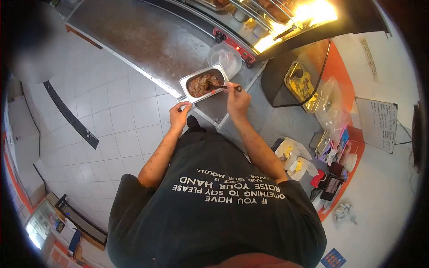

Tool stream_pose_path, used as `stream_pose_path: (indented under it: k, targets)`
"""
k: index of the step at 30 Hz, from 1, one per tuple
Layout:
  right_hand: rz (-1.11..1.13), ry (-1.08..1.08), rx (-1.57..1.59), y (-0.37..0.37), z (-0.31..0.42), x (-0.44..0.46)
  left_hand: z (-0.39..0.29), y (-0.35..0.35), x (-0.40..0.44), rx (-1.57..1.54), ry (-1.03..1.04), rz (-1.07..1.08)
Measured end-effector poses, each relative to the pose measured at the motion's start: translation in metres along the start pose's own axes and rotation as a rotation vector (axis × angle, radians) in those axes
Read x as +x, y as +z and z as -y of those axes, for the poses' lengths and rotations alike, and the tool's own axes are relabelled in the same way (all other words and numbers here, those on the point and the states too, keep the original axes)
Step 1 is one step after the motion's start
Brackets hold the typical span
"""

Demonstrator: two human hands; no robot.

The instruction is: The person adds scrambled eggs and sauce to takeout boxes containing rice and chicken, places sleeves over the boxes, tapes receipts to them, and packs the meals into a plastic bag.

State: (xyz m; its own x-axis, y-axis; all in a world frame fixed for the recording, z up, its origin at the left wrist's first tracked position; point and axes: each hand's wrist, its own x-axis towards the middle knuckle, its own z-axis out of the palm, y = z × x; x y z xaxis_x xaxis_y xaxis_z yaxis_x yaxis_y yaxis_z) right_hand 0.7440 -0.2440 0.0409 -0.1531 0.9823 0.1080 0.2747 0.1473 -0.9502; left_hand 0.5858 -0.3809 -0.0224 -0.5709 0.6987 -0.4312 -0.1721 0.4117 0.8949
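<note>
A rectangular metal food pan (222,70) sits at the counter's edge, with a brown, chunky cooked food (196,86) inside. My right hand (238,102) is closed around the handle of a black serving spoon (222,87). The spoon's head dips into the food, which partly hides it. My left hand (179,116) pinches the near left corner of the pan between thumb and fingers. Just behind the pan stands a clear plastic tub (225,58), which looks translucent and round.
A lit glass food display (268,27) rises beyond the counter (138,40). To the right are a tray of yellow food (300,85) behind a dark-edged panel, a clear plastic bag (333,105) and open white takeaway boxes (292,156). Tiled floor (120,116) lies left.
</note>
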Motion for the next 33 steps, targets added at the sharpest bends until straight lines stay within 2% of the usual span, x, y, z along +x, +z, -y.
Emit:
stream_pose_path:
  k: [1, 2, 4, 8, 10, 14, 16, 20, 22, 25, 29, 31, 33]
  targets:
    - [0.023, -0.102, -0.168, 0.003, 0.0, -0.003, -0.002, 0.0, -0.001, -0.019, -0.026, 0.01]
    - [0.023, -0.099, -0.168, 0.003, 0.008, -0.005, -0.003, 0.0, -0.002, -0.017, -0.028, 0.01]
    - [0.019, -0.375, -0.215, 0.003, 0.04, -0.006, -0.004, -0.001, -0.002, 0.015, -0.013, 0.009]
    - [0.09, -0.382, -0.162, 0.005, 0.058, -0.013, -0.005, -0.001, -0.002, 0.031, -0.028, 0.008]
    - [0.197, -0.417, -0.177, 0.01, 0.056, -0.018, 0.002, -0.001, 0.0, 0.022, -0.004, 0.011]
    - [0.334, -0.404, -0.187, 0.026, 0.026, -0.026, 0.014, 0.003, 0.003, -0.051, 0.032, 0.005]
    - [0.46, -0.611, -0.266, 0.03, 0.011, -0.022, 0.002, 0.002, -0.001, -0.055, -0.054, 0.007]
    - [0.516, -0.559, -0.33, 0.02, 0.028, -0.014, -0.004, -0.002, -0.003, -0.025, -0.022, 0.042]
    - [0.381, -0.572, -0.229, 0.011, 0.042, -0.012, -0.004, -0.004, -0.004, 0.047, -0.046, 0.03]
    - [0.313, -0.658, -0.279, 0.006, 0.039, -0.009, 0.004, -0.002, -0.002, 0.0, -0.023, 0.024]
    - [0.376, -0.594, -0.318, 0.014, 0.016, -0.009, 0.007, -0.003, -0.003, -0.023, -0.055, 0.05]
    - [0.438, -0.544, -0.315, 0.018, 0.011, -0.01, 0.016, -0.001, 0.001, -0.106, 0.073, -0.025]
    - [0.412, -0.541, -0.223, 0.014, 0.029, -0.009, 0.011, -0.009, -0.001, -0.083, 0.066, -0.04]
